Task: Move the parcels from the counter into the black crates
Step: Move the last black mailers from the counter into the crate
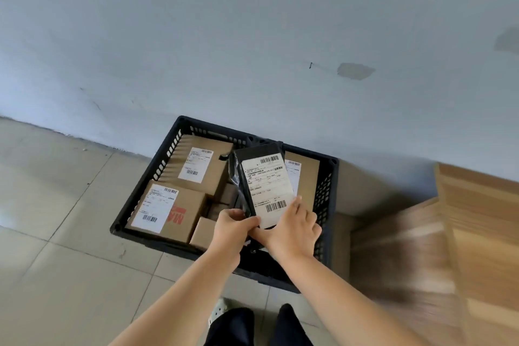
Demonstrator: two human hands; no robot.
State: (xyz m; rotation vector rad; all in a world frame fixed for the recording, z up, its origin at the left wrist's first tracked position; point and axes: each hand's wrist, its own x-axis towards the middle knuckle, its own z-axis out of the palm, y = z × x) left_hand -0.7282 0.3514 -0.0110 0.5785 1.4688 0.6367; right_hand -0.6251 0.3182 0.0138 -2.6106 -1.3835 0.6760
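A black plastic-wrapped parcel (pixel 261 185) with a white barcode label is held over the black crate (pixel 171 149) on the floor. My left hand (pixel 233 229) grips its near left corner. My right hand (pixel 295 229) holds its near right edge, thumb on the label. Inside the crate lie several cardboard parcels: one at the back left (pixel 205 163), one at the front left (pixel 168 211), a small one (pixel 203 232) near my left wrist and one at the back right (pixel 306 177), partly hidden by the black parcel.
The crate stands against a pale wall (pixel 252 36) on a tiled floor (pixel 56 261). The wooden counter (pixel 463 233) rises at the right, close to the crate's right side. My legs and a shoe (pixel 219 310) show at the bottom.
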